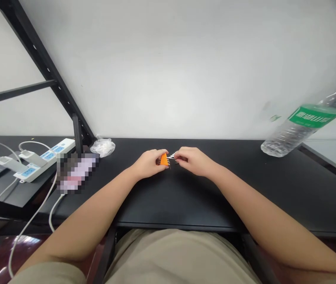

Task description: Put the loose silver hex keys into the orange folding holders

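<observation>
Taking the orange holder [164, 159] as the clock's centre, the left hand [149, 163] closes on it from nine o'clock, thumb and fingers gripping its opposite edges above the black table [173, 197]. Slim metal rods [171, 155] show beside it towards three o'clock, where the right hand [194, 160] has thumb and forefinger drawn narrow, apparently pinching a rod's end; whether more than one is caught there cannot be told.

The likeliest trouble is a slip. With so little of the rod under the right fingertips, a sideways pull could twist it free or tilt the holder, since the left grip bears only on the edges. Loose rods might slide out and roll towards six o'clock, over the table's front edge, and dark ones would be hard to spot on that black surface.

A lesser risk lies at eight o'clock: the white cable [53, 211] runs close by the left forearm, and a backward elbow could snag it, dragging the pixelated item [77, 173] it seems joined to.
</observation>
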`<state>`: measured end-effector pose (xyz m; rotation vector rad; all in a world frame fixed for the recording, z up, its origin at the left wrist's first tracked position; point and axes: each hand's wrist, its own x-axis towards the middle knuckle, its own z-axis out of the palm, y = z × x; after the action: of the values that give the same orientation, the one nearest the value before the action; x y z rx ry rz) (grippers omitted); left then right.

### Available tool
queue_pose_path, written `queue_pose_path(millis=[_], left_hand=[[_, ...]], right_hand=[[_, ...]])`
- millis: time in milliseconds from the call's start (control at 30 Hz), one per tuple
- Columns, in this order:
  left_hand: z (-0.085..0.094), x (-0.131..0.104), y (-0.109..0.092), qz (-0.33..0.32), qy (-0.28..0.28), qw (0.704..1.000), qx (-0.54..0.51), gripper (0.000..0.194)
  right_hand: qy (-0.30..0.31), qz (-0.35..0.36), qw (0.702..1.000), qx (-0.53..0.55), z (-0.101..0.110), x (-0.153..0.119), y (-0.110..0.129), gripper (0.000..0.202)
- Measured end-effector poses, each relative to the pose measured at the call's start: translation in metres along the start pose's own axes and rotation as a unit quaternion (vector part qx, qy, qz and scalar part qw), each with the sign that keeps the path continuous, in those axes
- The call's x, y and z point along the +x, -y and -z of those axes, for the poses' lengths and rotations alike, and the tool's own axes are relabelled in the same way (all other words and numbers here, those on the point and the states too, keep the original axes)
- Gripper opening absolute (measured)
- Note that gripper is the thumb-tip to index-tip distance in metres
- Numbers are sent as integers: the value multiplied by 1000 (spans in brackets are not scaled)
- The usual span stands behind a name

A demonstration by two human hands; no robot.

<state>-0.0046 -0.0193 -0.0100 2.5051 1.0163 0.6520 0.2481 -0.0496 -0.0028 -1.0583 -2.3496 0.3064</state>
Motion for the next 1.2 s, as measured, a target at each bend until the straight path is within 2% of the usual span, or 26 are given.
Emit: queue_pose_path(millis=[533,600,700,767,833,967,1200], left_hand=[[-1,-1,1,-16,-7,1000,23,42],[-2,-1,-1,-20,-14,999,28,41],[-2,-1,-5,-43,-9,999,31,33],[-2,-1,-6,-57,-3,998,29,30],[-3,0,-6,-57,-6,998,28,33],[-2,-1,-5,-43,-15,998,35,38],[2,-1,-7,-37,-2,999,28,35]], right_hand=[[-28,37,998,-38,-2,-1,5,24],[-35,34,999,-12,-4,0,12,22],[-32,9,995,94,-12,2,21,23],[-38,-23,985,168,-18,3,21,25],[-56,-50,978,195,-22,4,17,22],[-64,-62,984,157,-21,4,6,18],[-11,-24,997,75,-11,3,1,15]])
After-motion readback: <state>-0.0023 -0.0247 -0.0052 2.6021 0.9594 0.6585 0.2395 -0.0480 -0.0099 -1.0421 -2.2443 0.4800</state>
